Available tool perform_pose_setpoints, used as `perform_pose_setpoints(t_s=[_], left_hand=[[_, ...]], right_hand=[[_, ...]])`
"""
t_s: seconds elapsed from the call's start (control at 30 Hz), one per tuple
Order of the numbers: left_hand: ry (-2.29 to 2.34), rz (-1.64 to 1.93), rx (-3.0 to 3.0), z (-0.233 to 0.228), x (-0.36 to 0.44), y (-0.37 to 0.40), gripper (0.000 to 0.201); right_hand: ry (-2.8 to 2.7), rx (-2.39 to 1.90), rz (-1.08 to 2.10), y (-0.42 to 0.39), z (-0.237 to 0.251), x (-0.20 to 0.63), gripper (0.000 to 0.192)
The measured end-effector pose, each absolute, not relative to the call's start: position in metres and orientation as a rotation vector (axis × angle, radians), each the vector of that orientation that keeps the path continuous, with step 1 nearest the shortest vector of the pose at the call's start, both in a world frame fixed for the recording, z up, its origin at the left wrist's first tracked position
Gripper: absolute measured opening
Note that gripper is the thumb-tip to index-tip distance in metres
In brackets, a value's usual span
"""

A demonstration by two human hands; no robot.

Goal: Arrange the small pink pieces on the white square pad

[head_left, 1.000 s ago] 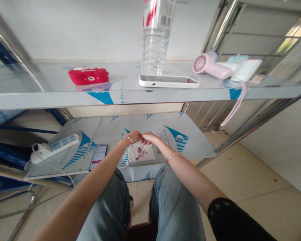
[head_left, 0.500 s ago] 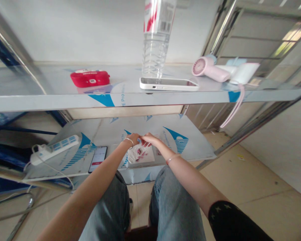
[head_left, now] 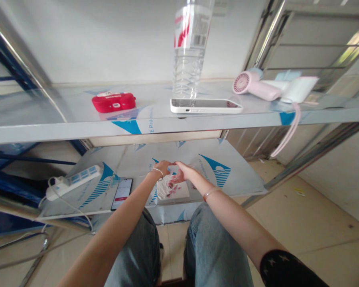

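My left hand (head_left: pixel 164 167) is curled, right hand (head_left: pixel 184 172) half-open, seemingly for control, hold unclear; flat white flowered square (head_left: pixel 177 191) at six o'clock.

On my head feed I see a lower shelf (head_left: pixel 243 177) carrying a white power strip (head_left: pixel 79 179), a dark-edged phone (head_left: pixel 122 194) and a white piece with a reddish pattern (head_left: pixel 175 192). Across the upper shelf (head_left: pixel 154 99) I have a red case (head_left: pixel 114 103), an upright bottle (head_left: pixel 189 67), a white-cased phone (head_left: pixel 206 105) and a pink fan (head_left: pixel 263 90).
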State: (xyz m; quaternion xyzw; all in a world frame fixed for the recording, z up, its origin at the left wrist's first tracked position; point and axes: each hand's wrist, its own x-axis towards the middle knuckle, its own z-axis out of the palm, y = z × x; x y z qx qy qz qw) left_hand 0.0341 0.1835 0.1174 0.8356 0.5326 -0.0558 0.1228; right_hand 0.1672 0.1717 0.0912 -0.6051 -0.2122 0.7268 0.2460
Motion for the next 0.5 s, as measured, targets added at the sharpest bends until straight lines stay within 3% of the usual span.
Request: perform_pose_setpoints(t_s=[0.1,0.27,0.5], left_hand=[[1.515,-0.117,2.439,0.114,0.032,0.186,0.054],[1.422,-0.039,2.440,0.111,0.032,0.191,0.054],[1.390,0.099,2.445,0.120,0.036,0.187,0.045]], right_hand=[[-0.308,-1.502,2.158,0.173,0.096,0.170,0.061],[-0.211,-1.366,2.222,0.174,0.100,0.171,0.045],[-0.414,-1.364,2.020,0.170,0.112,0.164,0.029]])
